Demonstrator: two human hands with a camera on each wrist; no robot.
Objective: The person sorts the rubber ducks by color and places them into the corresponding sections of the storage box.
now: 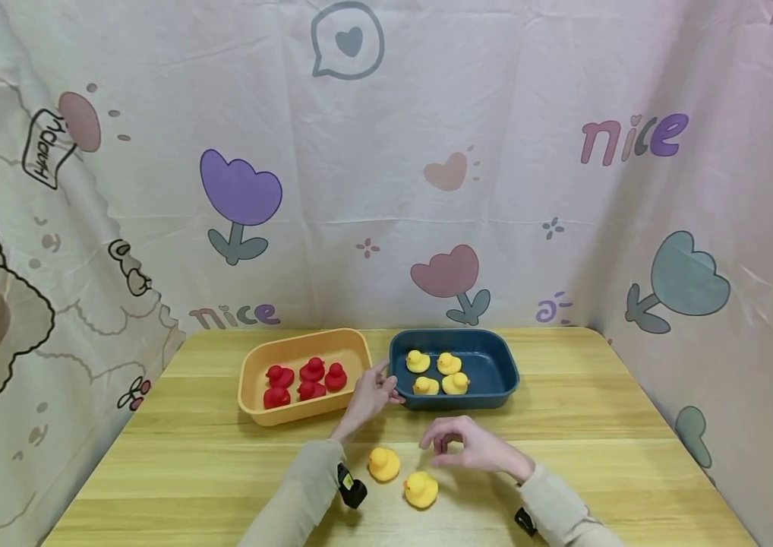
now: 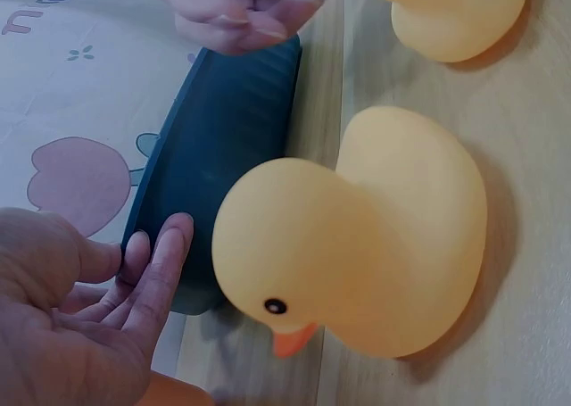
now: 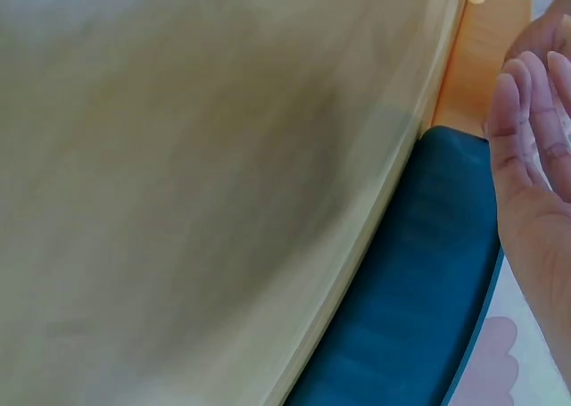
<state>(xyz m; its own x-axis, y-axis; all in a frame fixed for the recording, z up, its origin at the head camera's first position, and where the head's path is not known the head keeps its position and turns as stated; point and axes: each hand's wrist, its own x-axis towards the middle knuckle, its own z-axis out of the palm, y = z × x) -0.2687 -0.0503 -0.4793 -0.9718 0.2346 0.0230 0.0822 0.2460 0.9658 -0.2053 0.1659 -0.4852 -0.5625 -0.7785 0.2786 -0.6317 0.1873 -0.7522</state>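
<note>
My left hand (image 1: 366, 396) is at the left end of the blue tray (image 1: 511, 378), its thumb and fingers pinching the rim near the front corner. In the left wrist view the fingertips (image 2: 176, 234) lie against the tray's outer wall. Several yellow rubber ducks (image 1: 418, 361) sit inside this tray. My right hand (image 1: 477, 447) hovers before the tray with loosely bent fingers and nothing in them. Between my forearms, one yellow rubber duck (image 1: 383, 464) stands on the table, and a second yellow duck (image 1: 421, 490) is slightly nearer to me.
Left of the blue tray, an orange tray (image 1: 250, 372) holds several red rubber ducks (image 1: 312, 370). Both trays stand at the back of the wooden table (image 1: 585, 441), close to a printed cloth backdrop (image 1: 359, 281).
</note>
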